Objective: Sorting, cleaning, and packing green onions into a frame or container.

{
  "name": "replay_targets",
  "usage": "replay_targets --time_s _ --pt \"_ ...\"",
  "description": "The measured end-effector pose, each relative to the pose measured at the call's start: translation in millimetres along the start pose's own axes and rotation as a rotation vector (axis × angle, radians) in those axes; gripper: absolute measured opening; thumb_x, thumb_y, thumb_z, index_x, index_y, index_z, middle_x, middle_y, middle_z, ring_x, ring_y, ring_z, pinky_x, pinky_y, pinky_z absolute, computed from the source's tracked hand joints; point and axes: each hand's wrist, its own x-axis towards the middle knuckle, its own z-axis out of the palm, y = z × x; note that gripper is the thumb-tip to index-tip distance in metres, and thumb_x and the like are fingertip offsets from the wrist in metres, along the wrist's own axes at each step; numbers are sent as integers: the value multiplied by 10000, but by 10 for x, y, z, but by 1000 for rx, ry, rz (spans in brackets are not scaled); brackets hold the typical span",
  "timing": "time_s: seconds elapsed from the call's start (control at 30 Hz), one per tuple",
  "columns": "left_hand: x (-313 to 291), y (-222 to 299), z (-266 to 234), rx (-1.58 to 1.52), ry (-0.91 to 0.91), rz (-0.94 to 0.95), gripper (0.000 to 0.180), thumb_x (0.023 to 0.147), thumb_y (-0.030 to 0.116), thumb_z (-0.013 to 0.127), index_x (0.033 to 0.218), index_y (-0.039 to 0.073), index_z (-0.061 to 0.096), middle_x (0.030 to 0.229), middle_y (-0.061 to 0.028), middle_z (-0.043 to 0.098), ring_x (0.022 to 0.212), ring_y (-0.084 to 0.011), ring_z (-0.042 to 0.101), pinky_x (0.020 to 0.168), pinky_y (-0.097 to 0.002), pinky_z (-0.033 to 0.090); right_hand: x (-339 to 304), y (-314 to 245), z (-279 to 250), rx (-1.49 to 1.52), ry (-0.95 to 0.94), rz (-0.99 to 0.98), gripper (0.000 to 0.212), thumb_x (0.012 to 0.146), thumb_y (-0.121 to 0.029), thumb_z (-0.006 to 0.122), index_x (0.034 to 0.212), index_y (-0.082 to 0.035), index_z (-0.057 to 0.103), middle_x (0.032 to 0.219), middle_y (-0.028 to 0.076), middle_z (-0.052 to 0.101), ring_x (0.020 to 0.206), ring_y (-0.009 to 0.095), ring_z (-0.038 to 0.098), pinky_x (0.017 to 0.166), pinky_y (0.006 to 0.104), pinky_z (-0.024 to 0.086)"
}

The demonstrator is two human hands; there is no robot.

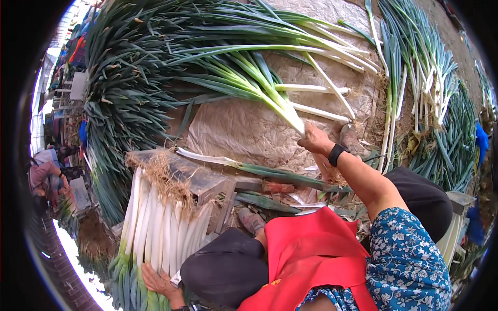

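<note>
Reaching out ahead, my right hand (317, 140) is closed round the white root end of a few green onions (284, 110). Their dark leaves fan out to the far left over the pile. Near the lower left, my left hand (157, 282) lies with fingers spread on a row of green onions (162, 228), where the white stalks turn green. That row rests side by side with its stringy roots (165, 171) at the edge of a low wooden stand (205, 181). A small pale piece beside my left thumb is too unclear to name.
A large heap of green onions (129, 78) fills the far left. A pale sheet (233, 129) covers the ground ahead, with loose stalks (316, 89) on it. More bundles (428, 78) lie at the right. Another person (49, 171) is at the left edge.
</note>
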Motion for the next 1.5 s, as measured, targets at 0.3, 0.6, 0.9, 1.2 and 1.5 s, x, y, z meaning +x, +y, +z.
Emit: replay_targets --time_s 0.3,0.6,0.9,1.2,1.5 --pt "-8 69 -30 -2 37 -2 468 989 303 452 1425 132 452 1440 -100 459 1306 -334 400 1066 -489 258 -455 -296 312 802 -218 273 558 892 -488 632 921 68 665 763 159 666 687 237 650 598 369 501" --pt "23 77 38 33 101 9 420 975 240 458 1372 121 523 1392 -93 515 1265 -310 465 1043 -454 307 2 163 -51 -216 -18 83 208 767 -130 605 910 -1 683 940 239 681 904 396 656 779 488 523" --pt "-17 -127 114 163 149 71 526 1003 504 405 1377 159 540 1363 -49 567 1202 -261 541 985 -446 355 1278 532 -114 -549 341 -158 582 770 -74 562 1332 -35 419 1308 196 459 1230 381 427 999 487 373" --pt "-101 -227 141 169 58 92 515 996 409 455 1393 85 504 1399 -109 525 1288 -283 479 1050 -440 324 1758 510 -593 -162 -104 -106 344 694 -199 648 965 11 614 918 238 657 875 370 640 769 420 506" --pt "98 171 -126 -88 75 34 439 974 236 487 1381 73 504 1401 -129 514 1288 -329 459 1064 -467 289 -332 617 291 158 -448 133 446 666 -261 794 992 -10 619 853 116 649 812 243 619 666 357 489"
